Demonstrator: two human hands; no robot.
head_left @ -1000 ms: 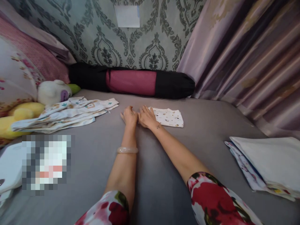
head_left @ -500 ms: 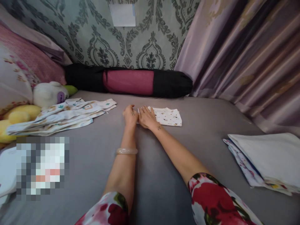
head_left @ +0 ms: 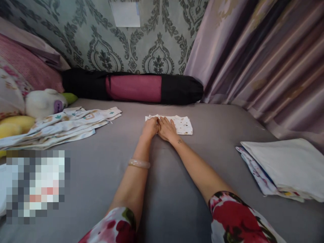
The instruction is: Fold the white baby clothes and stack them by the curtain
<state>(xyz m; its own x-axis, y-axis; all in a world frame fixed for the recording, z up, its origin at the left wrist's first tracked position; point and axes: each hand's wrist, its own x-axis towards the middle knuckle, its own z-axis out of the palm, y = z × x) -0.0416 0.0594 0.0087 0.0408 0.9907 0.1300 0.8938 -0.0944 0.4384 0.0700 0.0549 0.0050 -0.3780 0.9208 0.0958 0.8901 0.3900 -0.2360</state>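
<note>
A small folded white cloth [head_left: 184, 125] with a sparse print of tiny figures lies on the grey bed sheet [head_left: 121, 189]. My left hand [head_left: 151, 127] rests on its left part with curled fingers; the fingertips are hidden, so whatever they may grip does not show. Close against it, my right hand [head_left: 167, 129] lies flat on the cloth's middle, fingers stretched out. The two hands touch or nearly touch. A pale bangle [head_left: 139, 163] circles my left forearm.
Loosely laid printed cloths [head_left: 83, 125] are at the left, beside a white plush toy [head_left: 42, 103] and a yellow one [head_left: 17, 125]. A black and pink long bag [head_left: 134, 88] lies along the wall. Folded fabrics [head_left: 296, 165] sit at the right, below curtains [head_left: 253, 50].
My left hand has moved right, from the cloth's left edge onto its left part, uncovering that corner. My right hand has shifted slightly right along the cloth. The view has turned a little right.
</note>
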